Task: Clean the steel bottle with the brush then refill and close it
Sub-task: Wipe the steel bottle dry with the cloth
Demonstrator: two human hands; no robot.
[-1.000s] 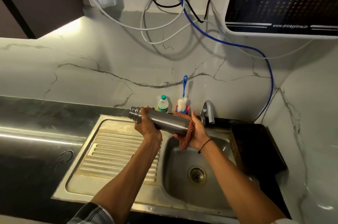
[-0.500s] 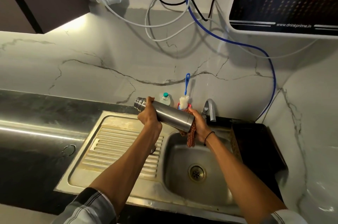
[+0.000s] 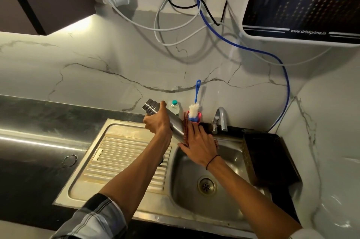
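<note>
Both hands met over the sink. Nearest the viewer, two forearms reached forward, the left in a rolled plaid sleeve [image 3: 93,217]. The right hand [image 3: 200,146], a thin band at its wrist, lay with straight fingers pressing a reddish checked cloth [image 3: 186,130] against the lower end of the steel bottle [image 3: 174,119]; half a second earlier that hand had been tucked under the bottle's base with the cloth, so it had slid up and over the body. The left hand [image 3: 157,121] gripped the bottle near its neck, fingers curled round it, as it had a second before. The bottle hung tilted above the inner edge of the sink [image 3: 136,205], cap end up and to the left, now steeper than before.

This read as wiping the outside dry, which suggests the scrubbing was likely finished; whether the bottle had been refilled cannot be told.

Beyond the hands, the bottle brush [image 3: 195,106] stood in a pink holder [image 3: 194,119] against the wall, apart from the bottle, beside a small plastic bottle [image 3: 174,107] and the tap [image 3: 221,119]. Farther up, a water purifier [image 3: 302,2] hung on the marble wall.
</note>
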